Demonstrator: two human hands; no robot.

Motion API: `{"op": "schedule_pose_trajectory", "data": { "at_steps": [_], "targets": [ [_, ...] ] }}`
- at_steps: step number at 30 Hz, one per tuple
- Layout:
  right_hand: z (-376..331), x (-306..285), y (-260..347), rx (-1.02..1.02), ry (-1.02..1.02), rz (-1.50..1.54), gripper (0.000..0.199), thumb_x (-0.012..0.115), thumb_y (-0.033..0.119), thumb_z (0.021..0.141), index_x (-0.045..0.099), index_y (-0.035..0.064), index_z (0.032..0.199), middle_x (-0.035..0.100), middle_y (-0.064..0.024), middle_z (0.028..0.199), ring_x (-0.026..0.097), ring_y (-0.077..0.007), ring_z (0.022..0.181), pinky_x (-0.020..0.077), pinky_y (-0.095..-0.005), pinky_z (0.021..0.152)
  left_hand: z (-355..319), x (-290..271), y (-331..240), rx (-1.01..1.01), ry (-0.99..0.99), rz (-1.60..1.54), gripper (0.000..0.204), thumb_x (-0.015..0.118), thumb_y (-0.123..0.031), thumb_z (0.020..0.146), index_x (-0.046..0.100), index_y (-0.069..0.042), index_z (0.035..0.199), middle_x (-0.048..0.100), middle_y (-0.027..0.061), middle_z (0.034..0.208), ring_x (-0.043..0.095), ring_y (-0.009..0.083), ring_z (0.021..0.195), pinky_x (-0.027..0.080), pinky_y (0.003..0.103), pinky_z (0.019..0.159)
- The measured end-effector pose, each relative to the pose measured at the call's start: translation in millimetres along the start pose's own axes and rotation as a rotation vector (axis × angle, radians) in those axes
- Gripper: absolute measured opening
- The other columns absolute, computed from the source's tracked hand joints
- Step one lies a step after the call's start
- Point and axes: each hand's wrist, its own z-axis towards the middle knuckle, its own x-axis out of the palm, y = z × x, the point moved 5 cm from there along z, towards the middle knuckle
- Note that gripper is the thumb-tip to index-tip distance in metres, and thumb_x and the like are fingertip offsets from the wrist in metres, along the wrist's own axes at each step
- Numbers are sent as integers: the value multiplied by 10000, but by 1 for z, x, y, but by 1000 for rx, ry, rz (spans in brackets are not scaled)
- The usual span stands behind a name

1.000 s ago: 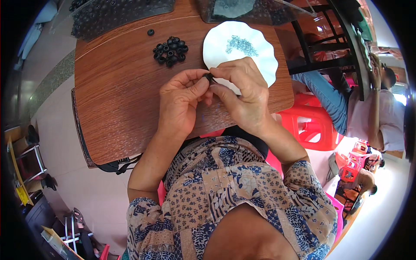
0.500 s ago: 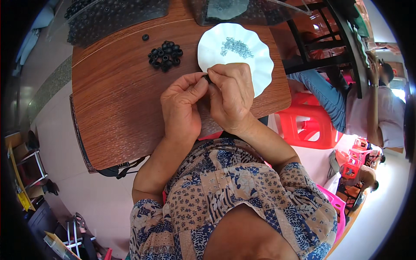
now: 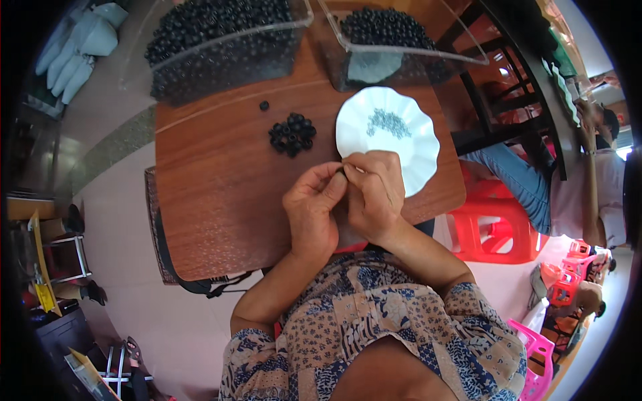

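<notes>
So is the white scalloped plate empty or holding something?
Holding something: a small heap of tiny grey pieces lies on the white plate.

beads (image 3: 292, 134) left of plate (image 3: 418, 157), on table (image 3: 214, 187)

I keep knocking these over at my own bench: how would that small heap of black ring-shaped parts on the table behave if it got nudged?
The heap of black rings lies loose on the bare wooden table, so a push would probably scatter it. The pieces look round, so some may roll; one stray ring already lies apart. Each looks tiny, likely light and fiddly to pinch.
</notes>
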Motion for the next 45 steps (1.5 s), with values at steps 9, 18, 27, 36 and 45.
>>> {"op": "schedule_pose_trajectory", "data": {
  "at_steps": [9,18,27,36,45],
  "targets": [
    [25,-8,26,95,72,122,562,638,-70,650,531,-71,1202,578,-184,1113,544,-316,928,449,-351,760,6,20,-64,249,163,269,147,624,-51,872,598,5,1006,614,26,933,556,68,830,449,186,753],
    [26,-17,0,284,129,370,527,606,-138,718,494,-56,1227,654,-148,909,572,-216,754,467,-291,671,113,61,-182,758,67,864,174,677,8,748,629,-23,913,529,-51,765,483,48,688,426,195,592],
    [5,-24,-19,312,218,285,412,612,-140,734,558,-31,1128,653,-116,844,579,-186,719,483,-266,641,118,53,-196,1256,21,1467,204,670,-63,767,646,-41,968,665,82,904,626,180,813,489,291,746],
    [3,-25,-14,311,312,301,329,639,-116,742,591,-45,1060,642,-96,793,561,-180,668,441,-268,566,137,-27,-105,572,260,1780,214,709,-69,738,665,-47,946,610,84,822,600,225,787,466,336,701],
    [5,-39,-13,314,294,273,278,650,-114,721,618,-42,988,634,-95,769,563,-187,644,438,-268,558,133,-31,-109,465,260,1553,144,681,-48,766,629,-10,895,624,93,814,589,208,775,465,334,677]
  ]
}}
